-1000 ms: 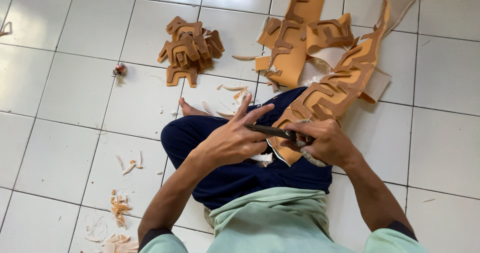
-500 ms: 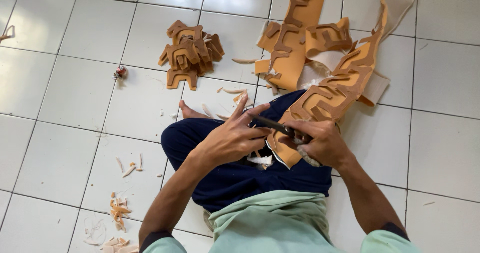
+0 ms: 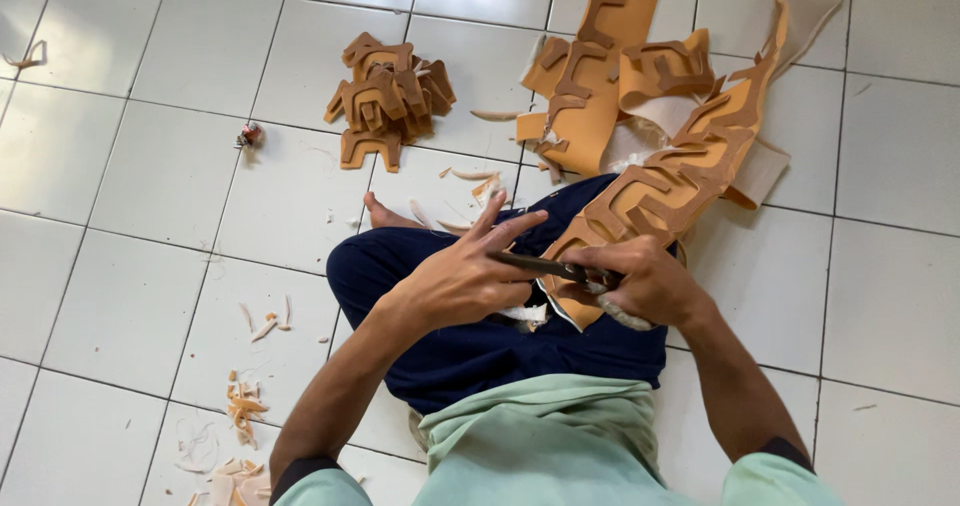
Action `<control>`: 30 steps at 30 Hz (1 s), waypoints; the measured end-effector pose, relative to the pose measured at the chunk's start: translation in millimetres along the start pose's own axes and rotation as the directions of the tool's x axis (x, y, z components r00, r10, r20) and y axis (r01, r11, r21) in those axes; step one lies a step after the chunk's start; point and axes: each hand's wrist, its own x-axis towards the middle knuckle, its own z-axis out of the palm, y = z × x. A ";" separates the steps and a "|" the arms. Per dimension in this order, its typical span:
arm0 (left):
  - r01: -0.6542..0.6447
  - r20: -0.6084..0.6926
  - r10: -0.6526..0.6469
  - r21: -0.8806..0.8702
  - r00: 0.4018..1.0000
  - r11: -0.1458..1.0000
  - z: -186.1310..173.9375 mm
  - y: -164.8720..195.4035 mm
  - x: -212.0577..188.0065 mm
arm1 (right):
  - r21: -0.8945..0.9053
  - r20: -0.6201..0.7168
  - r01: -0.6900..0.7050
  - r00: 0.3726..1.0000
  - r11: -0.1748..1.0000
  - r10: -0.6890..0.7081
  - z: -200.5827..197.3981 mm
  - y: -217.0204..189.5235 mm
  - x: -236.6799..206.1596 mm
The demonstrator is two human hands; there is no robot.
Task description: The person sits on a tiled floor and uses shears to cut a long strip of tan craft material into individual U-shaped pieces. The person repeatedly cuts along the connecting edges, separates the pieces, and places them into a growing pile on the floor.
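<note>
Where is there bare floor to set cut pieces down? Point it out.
Bare white floor tiles lie left of the pile of tan cut-out leather shapes, and more tiles far right past the long tan leather strip. Crowded: offcut shavings at lower left, leather sheets ahead of the knees.
</note>
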 end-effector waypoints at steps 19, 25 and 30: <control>0.006 0.003 -0.007 0.306 1.000 0.952 5.9 4.3 10.3 | 0.498 -0.358 0.079 0.926 0.863 0.122 20.4 -7.1 5.4; 0.049 -0.062 -0.022 0.474 0.998 0.879 22.2 8.7 20.8 | 0.437 -0.339 0.067 0.936 0.897 0.095 43.9 -13.3 22.2; -0.035 0.060 0.006 0.494 0.998 0.869 24.4 7.8 14.8 | 0.602 -0.270 -0.022 0.935 0.798 0.230 52.8 -5.8 23.0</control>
